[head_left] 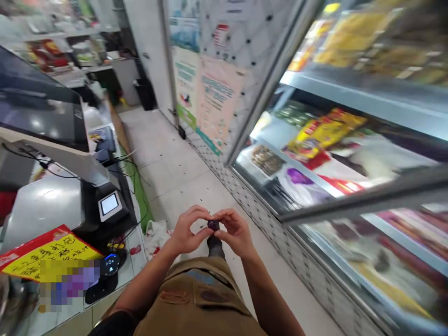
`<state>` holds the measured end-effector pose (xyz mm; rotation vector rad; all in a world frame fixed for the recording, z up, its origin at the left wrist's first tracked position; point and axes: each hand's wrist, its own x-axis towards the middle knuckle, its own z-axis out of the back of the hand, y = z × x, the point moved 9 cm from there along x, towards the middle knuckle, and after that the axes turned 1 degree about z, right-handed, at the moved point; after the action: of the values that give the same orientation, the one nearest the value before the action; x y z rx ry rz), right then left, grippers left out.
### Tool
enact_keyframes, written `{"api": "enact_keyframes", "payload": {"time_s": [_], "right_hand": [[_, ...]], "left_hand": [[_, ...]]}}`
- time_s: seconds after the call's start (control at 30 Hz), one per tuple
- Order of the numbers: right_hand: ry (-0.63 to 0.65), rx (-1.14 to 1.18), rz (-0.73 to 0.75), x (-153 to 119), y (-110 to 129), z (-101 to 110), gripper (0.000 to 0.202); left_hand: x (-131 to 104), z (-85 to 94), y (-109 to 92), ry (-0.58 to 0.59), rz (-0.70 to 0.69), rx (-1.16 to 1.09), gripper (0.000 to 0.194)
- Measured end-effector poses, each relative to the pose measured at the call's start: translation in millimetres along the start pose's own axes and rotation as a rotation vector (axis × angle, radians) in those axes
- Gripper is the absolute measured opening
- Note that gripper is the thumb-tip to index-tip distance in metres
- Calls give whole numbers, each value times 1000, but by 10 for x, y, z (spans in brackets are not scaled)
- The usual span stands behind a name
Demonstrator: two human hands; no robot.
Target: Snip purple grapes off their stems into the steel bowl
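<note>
In the head view, a small dark purple, roundish thing (213, 225) is pinched between my two hands, in front of my brown apron (206, 303). My left hand (191, 229) grips its left side with thumb and forefinger. On its right side, my right hand (235, 229) holds it the same way, the thumb low and the fingers above. The fingertips cover part of it, and what exactly it is cannot be made out. A dark shoe (215, 246) shows on the floor below.
At left, a counter (131, 266) holds a large screen (42, 102), a scale (49, 200), cables and a yellow sign (52, 254). Glass-fronted refrigerated shelves (364, 93) with packaged food stand at right. A tiled floor (168, 163) leads to a black bin (144, 93).
</note>
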<state>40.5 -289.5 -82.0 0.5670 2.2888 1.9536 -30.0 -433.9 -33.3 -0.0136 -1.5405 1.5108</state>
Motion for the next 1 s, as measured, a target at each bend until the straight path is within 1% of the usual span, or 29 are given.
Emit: {"api": "enact_keyframes", "payload": {"time_s": [0.07,0.13,0.17,0.23,0.3,0.33,0.4,0.47,0.53,0.57,0.63,0.7,0.77,0.83,0.9,0.93,1.0], "right_hand": [[99,-3,-7,579,-217,-20,37],[120,6,-9,1120,-380,80,33],[115,28,-15,1382,-443,169,32],[106,89,-41,1907,-534,370,32],[158,124,-90,2450,-584,505,33],[211,118,-118,2728,-593,528,34],[364,69,-174,3281,-596,475,35],[524,14,-223,3812,-609,345,38],[635,-16,-269,4319,-675,198,40],[668,-15,-293,4564,-739,126,42],[685,15,-348,5032,-943,3,47],[649,71,-410,5474,-1229,-74,54],[600,110,-453,5911,-1531,-106,57],[573,110,-455,6379,-1779,-111,55],[572,88,-437,6890,-1943,-120,53],[574,76,-429,7156,-1992,-130,52],[573,48,-420,7696,-2031,-166,52]], "left_hand": [[237,152,391,-135,44,59,14],[580,214,769,-218,68,78,14],[794,210,944,-222,79,74,15],[1270,171,1250,-165,103,50,20],[1738,191,1478,-96,120,38,25],[1947,244,1571,-79,126,54,28],[2301,426,1741,-90,138,126,32],[2576,650,1940,-133,167,213,30],[2806,880,2193,-200,205,272,26],[2916,998,2336,-244,219,296,23],[3138,1230,2652,-328,224,353,18],[3366,1448,3024,-390,217,407,16],[3603,1638,3465,-411,227,429,16],[3864,1791,3951,-383,258,413,21],[4154,1947,4406,-350,285,382,27],[4310,2043,4602,-347,294,366,29],[4644,2280,4909,-360,301,339,30]]}}
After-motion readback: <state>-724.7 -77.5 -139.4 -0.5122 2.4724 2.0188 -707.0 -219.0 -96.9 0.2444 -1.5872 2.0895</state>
